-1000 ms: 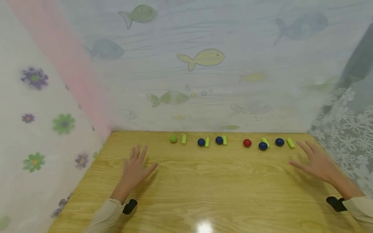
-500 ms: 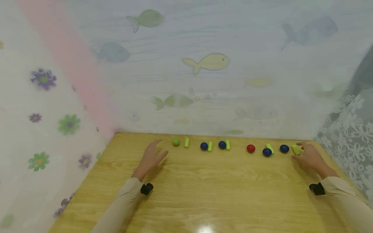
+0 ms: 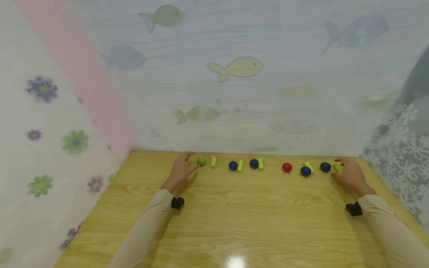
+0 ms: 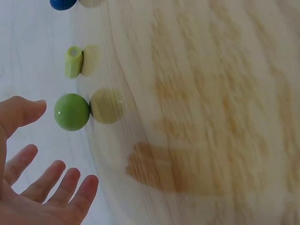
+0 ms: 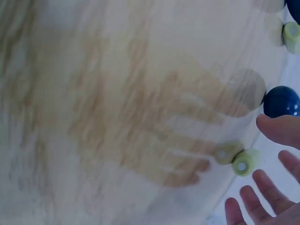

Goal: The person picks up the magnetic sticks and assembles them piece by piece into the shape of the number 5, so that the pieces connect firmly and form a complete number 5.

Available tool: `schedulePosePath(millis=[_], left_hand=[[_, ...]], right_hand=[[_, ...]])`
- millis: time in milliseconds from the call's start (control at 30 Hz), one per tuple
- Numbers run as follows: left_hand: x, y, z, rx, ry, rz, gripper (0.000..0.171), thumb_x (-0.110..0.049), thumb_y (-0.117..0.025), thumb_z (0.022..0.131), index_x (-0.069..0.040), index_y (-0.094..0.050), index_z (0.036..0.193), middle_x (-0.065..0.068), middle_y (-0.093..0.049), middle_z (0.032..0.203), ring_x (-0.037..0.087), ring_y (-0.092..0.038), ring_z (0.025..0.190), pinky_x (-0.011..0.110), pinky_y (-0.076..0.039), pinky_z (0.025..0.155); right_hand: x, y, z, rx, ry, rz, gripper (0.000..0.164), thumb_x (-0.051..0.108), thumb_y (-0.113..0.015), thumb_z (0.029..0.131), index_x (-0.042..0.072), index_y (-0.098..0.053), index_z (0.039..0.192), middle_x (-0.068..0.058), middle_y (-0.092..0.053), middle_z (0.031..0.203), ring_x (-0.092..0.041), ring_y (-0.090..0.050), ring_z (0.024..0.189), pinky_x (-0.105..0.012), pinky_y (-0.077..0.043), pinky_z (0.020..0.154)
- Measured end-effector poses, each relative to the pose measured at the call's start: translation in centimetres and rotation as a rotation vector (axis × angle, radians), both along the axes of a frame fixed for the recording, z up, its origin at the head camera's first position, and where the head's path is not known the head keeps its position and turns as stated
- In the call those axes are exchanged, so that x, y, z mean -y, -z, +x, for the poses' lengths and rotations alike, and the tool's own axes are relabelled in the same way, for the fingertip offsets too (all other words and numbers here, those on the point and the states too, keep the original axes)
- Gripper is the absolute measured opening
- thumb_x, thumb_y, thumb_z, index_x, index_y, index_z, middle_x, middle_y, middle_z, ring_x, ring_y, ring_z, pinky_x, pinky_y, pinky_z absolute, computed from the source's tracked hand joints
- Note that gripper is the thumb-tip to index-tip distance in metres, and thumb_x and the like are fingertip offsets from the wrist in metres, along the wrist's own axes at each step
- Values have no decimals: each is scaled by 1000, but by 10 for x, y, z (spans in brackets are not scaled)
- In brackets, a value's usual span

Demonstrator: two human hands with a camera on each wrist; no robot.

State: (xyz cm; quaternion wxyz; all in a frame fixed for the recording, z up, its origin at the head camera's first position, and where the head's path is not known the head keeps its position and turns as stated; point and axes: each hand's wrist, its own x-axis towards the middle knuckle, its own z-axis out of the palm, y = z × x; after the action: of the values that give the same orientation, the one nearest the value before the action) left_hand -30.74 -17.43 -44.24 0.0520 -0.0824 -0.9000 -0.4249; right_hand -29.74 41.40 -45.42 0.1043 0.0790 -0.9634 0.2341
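My left hand (image 3: 182, 171) is beside the green ball (image 3: 201, 161) at the left end of a row. In the left wrist view its thumb and fingers are spread apart around the green ball (image 4: 71, 112), with a gap to it. At the row's right end my right hand (image 3: 350, 174) reaches over a yellow-green tube (image 3: 337, 167). The right wrist view has this tube (image 5: 243, 164) between the spread thumb and fingers, with the thumb near a blue ball (image 5: 281, 102). Neither hand holds anything.
Between the hands lie a red ball (image 3: 287, 167), several blue balls (image 3: 232, 165) and more yellow-green tubes (image 3: 213, 162) along the back of the wooden table (image 3: 241, 212). Behind rises a fish-patterned cloth (image 3: 241, 111); a white lace cloth (image 3: 407, 149) hangs at right.
Both hands have moved forward and inward from above the table, the left up to the green ball, the right over the end tube. The balls and tubes have kept their places.
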Motion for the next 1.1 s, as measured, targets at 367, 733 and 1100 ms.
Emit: schedulePosePath(millis=[367,733,1100], left_hand=[[-14,14,-16,-50,-7,60,53,-8,-72,84,-1,-51,133,24,-47,131,40,-48,113,50,-46,88],[-61,8,-11,-65,-19,54,35,0,-62,84,1,-61,119,20,-58,111,29,-58,91,41,-51,75],[-79,14,-17,-44,30,-151,29,-4,-61,90,3,-64,119,17,-61,116,30,-56,107,43,-49,87]], right_hand=[[21,-6,-9,-49,-146,65,37,1,-71,78,-14,-61,111,-36,-57,105,-47,-55,88,-58,-46,70],[24,-10,0,-16,-120,-50,34,3,-70,84,-13,-60,111,-34,-58,105,-44,-59,83,-53,-50,67],[43,-48,27,-26,-171,-123,32,13,-73,84,-3,-63,111,-22,-64,101,-35,-61,87,-35,-54,66]])
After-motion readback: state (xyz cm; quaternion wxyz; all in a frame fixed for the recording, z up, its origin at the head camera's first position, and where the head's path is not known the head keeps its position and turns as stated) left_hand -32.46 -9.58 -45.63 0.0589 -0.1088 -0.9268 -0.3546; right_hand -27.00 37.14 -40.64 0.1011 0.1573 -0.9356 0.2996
